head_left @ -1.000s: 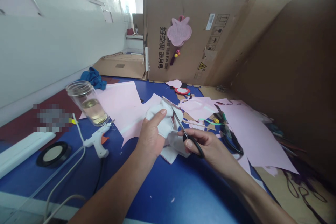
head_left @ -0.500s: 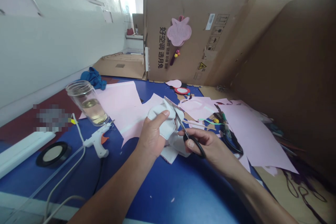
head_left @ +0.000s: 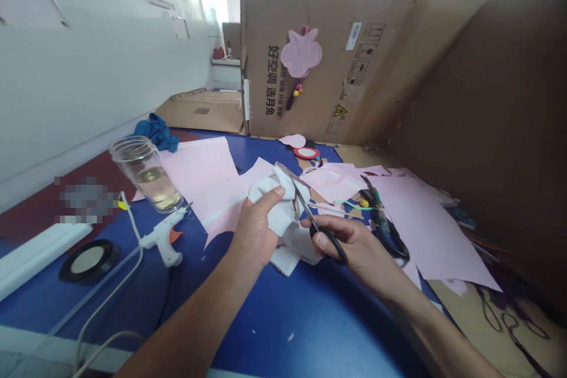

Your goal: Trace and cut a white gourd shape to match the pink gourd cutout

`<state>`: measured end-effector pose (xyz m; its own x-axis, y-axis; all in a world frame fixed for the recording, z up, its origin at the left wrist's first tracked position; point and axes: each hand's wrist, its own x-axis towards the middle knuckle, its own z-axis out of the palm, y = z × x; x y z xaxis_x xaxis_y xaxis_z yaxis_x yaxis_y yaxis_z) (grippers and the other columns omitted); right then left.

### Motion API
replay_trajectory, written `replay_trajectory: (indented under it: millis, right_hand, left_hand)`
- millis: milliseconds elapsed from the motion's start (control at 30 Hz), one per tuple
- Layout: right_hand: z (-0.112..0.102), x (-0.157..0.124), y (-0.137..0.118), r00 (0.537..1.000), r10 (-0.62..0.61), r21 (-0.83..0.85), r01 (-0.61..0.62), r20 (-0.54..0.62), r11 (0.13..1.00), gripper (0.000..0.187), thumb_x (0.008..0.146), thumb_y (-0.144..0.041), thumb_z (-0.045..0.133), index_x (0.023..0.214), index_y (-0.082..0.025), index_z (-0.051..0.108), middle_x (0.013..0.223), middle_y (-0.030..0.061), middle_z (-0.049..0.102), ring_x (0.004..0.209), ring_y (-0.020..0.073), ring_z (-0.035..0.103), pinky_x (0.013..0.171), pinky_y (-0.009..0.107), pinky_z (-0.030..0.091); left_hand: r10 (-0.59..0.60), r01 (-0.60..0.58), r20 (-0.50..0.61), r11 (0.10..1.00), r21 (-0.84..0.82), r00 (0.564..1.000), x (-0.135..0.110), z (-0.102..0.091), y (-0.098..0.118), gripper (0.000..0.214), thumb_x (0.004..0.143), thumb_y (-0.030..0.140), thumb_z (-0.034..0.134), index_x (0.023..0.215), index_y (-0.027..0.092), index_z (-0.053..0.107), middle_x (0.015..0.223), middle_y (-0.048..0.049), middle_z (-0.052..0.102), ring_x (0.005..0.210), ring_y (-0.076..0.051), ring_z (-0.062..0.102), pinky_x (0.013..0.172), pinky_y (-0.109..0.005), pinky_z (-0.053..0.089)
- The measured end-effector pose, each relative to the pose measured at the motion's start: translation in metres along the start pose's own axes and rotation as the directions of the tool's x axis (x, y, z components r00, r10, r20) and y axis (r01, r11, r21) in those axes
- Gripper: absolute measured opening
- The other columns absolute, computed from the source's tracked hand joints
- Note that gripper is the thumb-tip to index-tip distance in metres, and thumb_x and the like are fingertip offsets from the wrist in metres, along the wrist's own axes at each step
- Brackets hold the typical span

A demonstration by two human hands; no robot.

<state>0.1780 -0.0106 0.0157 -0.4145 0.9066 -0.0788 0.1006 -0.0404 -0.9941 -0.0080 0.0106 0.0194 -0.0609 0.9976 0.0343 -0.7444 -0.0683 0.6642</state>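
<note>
My left hand (head_left: 256, 229) is closed round a folded piece of white felt (head_left: 275, 201), thumb on top, holding it a little above the blue table (head_left: 274, 319). My right hand (head_left: 349, 245) grips black-handled scissors (head_left: 310, 215). The blades point up and left and lie against the right edge of the felt. More white felt hangs down under both hands to the table.
A glass jar (head_left: 148, 172) with yellowish liquid and a white glue gun (head_left: 163, 239) with its cord lie at the left. A black tape roll (head_left: 88, 260) sits near the left edge. Pink sheets (head_left: 425, 218) and scraps cover the right. Cardboard walls (head_left: 487, 118) close off the back and right.
The scissor blades have closed slightly and moved a little along the felt's edge. My left hand has shifted its grip a touch to the right. Nothing else moved.
</note>
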Motion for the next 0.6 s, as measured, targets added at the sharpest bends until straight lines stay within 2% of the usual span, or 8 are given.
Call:
replay_trajectory:
  millis: [100, 200, 467, 600]
  right_hand:
    - [-0.0003, 0.0003, 0.0018, 1.000, 0.005, -0.008, -0.005, -0.007, 1.000, 0.052, 0.087, -0.063, 0.081, 0.119, -0.022, 0.080, 0.075, -0.0007, 0.056, 0.071, 0.0143, 0.044, 0.064, 0.029, 0.033]
    - [-0.0005, 0.0004, 0.0047, 1.000, 0.014, 0.014, -0.014, 0.011, 1.000, 0.052, 0.088, -0.064, 0.081, 0.120, -0.022, 0.080, 0.074, -0.0010, 0.055, 0.071, 0.0143, 0.044, 0.065, 0.029, 0.032]
    - [-0.0022, -0.0005, 0.0084, 0.998, 0.033, 0.012, -0.034, 0.049, 0.999, 0.057, 0.086, -0.064, 0.083, 0.122, -0.019, 0.078, 0.076, 0.0002, 0.056, 0.072, 0.0148, 0.044, 0.066, 0.030, 0.030]
    - [-0.0027, -0.0001, 0.0039, 0.998, 0.037, 0.000, -0.037, 0.049, 0.999, 0.056, 0.086, -0.063, 0.082, 0.122, -0.020, 0.078, 0.076, 0.0003, 0.058, 0.072, 0.0152, 0.045, 0.067, 0.030, 0.033]
  left_hand:
    - [0.022, -0.023, -0.005, 1.000, -0.013, 1.000, 0.0016, -0.0008, -0.0001, 0.021, 0.081, 0.018, 0.081, 0.100, 0.017, 0.073, 0.092, -0.0063, 0.080, 0.101, -0.029, 0.077, 0.096, -0.042, 0.057]
    - [0.037, -0.038, -0.026, 0.999, -0.019, 0.999, 0.0023, 0.0000, 0.0020, 0.021, 0.078, 0.018, 0.083, 0.095, 0.017, 0.072, 0.090, -0.0053, 0.079, 0.099, -0.028, 0.078, 0.095, -0.041, 0.057]
    - [0.006, -0.006, -0.006, 1.000, -0.013, 1.000, 0.0020, 0.0047, 0.0076, 0.039, 0.074, 0.019, 0.084, 0.111, 0.016, 0.074, 0.102, -0.0096, 0.081, 0.099, -0.030, 0.078, 0.092, -0.042, 0.059]
    - [-0.006, 0.006, -0.014, 1.000, -0.005, 1.000, 0.0019, 0.0035, 0.0071, 0.042, 0.075, 0.018, 0.083, 0.115, 0.016, 0.073, 0.099, -0.0094, 0.082, 0.097, -0.030, 0.079, 0.090, -0.042, 0.059]
